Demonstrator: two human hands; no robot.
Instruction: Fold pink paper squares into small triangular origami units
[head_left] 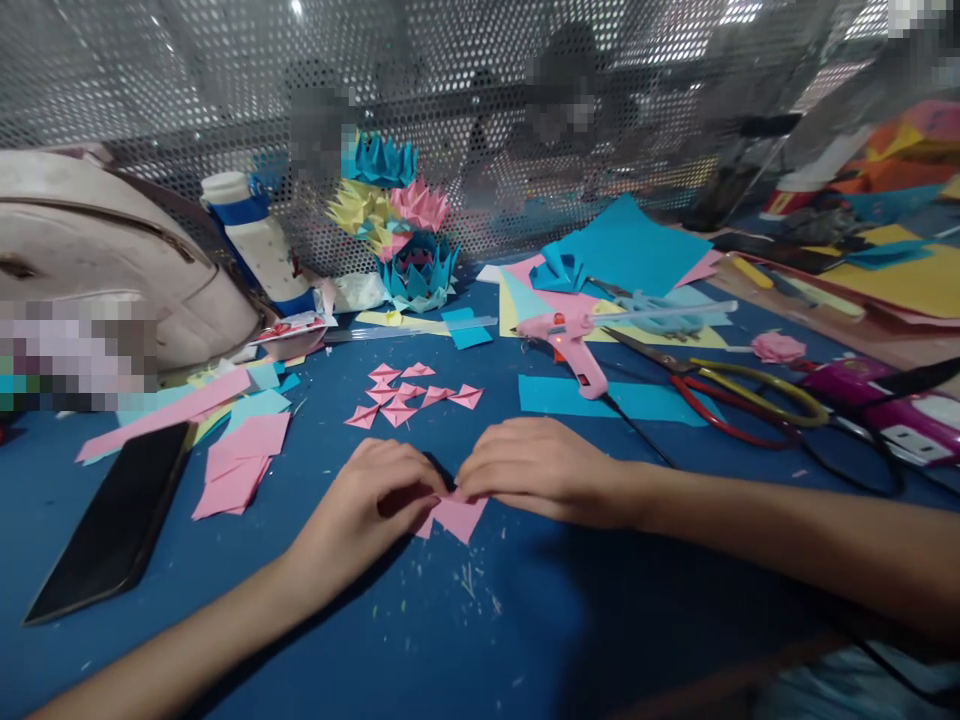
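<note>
Between my hands, a small piece of pink paper [460, 518] lies at the table's middle, partly folded. My left hand [382, 490] pinches its left side between thumb and fingers. On its upper right edge, the closed fingers of my right hand [544, 468] press down. Just beyond both hands sit several small folded pink paper pieces [399, 410]. To the left of my left hand is a loose stack of pink paper cuts [238, 465]. The fingertips cover part of the fold.
A black phone [112, 525] lies at left. A pink glue gun [566, 340], scissors [739, 390] with red and yellow handles and a blue paper strip [622, 398] are at right. Folded paper flowers [416, 265] and a bottle [259, 240] stand behind, near a bag [112, 260].
</note>
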